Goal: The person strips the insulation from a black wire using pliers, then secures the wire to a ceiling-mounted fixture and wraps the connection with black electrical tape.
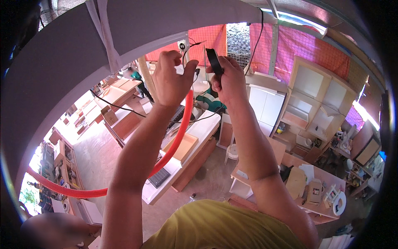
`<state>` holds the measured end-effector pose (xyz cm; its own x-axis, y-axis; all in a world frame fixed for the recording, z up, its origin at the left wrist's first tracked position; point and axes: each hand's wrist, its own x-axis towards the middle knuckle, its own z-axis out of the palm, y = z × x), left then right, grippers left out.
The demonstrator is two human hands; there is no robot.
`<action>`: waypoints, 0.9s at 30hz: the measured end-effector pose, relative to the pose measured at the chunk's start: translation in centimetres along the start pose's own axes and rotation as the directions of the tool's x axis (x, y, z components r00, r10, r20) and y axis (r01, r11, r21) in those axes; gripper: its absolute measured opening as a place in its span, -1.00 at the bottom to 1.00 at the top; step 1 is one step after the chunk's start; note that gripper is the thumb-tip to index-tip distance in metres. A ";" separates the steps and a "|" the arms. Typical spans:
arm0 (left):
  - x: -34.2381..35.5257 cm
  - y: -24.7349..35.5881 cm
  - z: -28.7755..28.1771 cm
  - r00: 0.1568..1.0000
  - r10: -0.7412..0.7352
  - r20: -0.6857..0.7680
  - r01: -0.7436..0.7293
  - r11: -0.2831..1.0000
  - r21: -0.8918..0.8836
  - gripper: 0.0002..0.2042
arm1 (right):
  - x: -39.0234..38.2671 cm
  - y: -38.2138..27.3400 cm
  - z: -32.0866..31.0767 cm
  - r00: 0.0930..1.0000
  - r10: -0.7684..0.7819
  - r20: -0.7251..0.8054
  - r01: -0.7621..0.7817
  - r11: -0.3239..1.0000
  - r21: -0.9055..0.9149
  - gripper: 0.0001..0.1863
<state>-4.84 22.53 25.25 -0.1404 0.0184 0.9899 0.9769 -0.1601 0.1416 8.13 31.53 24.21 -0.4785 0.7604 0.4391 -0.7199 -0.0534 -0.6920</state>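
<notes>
Both my arms are raised in front of me. My right hand (228,79) grips a roll of black tape (214,62), held on edge between thumb and fingers. To its left, my left hand (172,79) is up with the fingers bent and the thumb stretched away from them; I see nothing between them. Just behind the left hand are a white electrical outlet (181,45) on a post and a black cord (195,43). A small black plug (197,72) hangs between my hands. An orange corrugated hose (182,128) curves up behind my left forearm.
A big grey curved beam (54,70) arches overhead at the left. Below stand a long white-topped counter (192,153) with a keyboard (159,177), a white stool (232,152) and wooden cabinets (309,95). A person (139,79) stands far off at the left; another, blurred, is at the lower left.
</notes>
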 end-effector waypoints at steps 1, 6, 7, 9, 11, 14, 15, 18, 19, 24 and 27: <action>-0.6 0.3 0.0 0.996 -0.089 -0.024 0.087 0.994 -0.062 -0.61 | 0.0 0.0 0.0 1.000 -0.002 -0.011 0.002 1.000 -0.019 -0.82; -0.3 -0.9 0.1 0.830 -0.466 0.306 0.556 0.666 -0.497 -0.94 | 0.5 0.3 0.0 0.999 0.006 -0.052 -0.010 0.997 -0.075 -0.82; -0.1 -0.8 0.1 0.804 -0.482 0.348 0.592 0.594 -0.544 -0.94 | 0.7 0.4 0.0 0.998 0.021 -0.053 -0.024 0.997 -0.074 -0.82; 0.8 0.2 0.1 0.748 -0.495 0.441 0.653 0.431 -0.623 -0.93 | 0.9 0.4 -0.1 0.997 0.037 -0.062 -0.041 0.996 -0.078 -0.82; 1.4 -0.1 0.3 0.727 -0.456 0.514 0.677 0.350 -0.648 -0.92 | 0.9 0.3 0.4 0.997 0.048 -0.064 -0.053 0.995 -0.082 -0.82; 2.0 -1.1 0.1 0.664 -0.404 0.629 0.719 0.116 -0.685 -0.86 | 1.0 0.0 0.9 0.996 0.055 -0.064 -0.059 0.996 -0.063 -0.81; 2.1 -1.1 0.1 0.647 -0.403 0.648 0.735 0.104 -0.670 -0.83 | 1.0 -0.2 1.1 0.996 0.054 -0.069 -0.059 0.996 -0.074 -0.82; 2.1 -1.5 -0.1 0.637 -0.352 0.686 0.749 0.073 -0.658 -0.82 | 0.7 -0.7 1.5 0.995 0.053 -0.086 -0.062 0.993 -0.104 -0.82; 2.0 -1.7 -0.2 0.641 -0.327 0.695 0.749 0.065 -0.660 -0.82 | 0.7 -0.7 1.5 0.994 0.052 -0.094 -0.062 0.992 -0.112 -0.82; 2.5 -1.6 -0.1 0.607 -0.275 0.745 0.773 -0.011 -0.634 -0.93 | 0.6 -0.3 1.5 0.993 0.048 -0.104 -0.060 0.991 -0.120 -0.82; 2.6 -2.0 0.0 0.593 -0.286 0.753 0.783 -0.010 -0.621 -0.96 | 0.6 0.1 1.8 0.990 0.076 -0.123 -0.090 0.989 -0.118 -0.81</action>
<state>-7.21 22.90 27.58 -0.2413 0.7994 0.5502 -0.2197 -0.5972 0.7714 6.86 30.81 25.49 -0.4661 0.8280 0.3118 -0.6091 -0.0447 -0.7918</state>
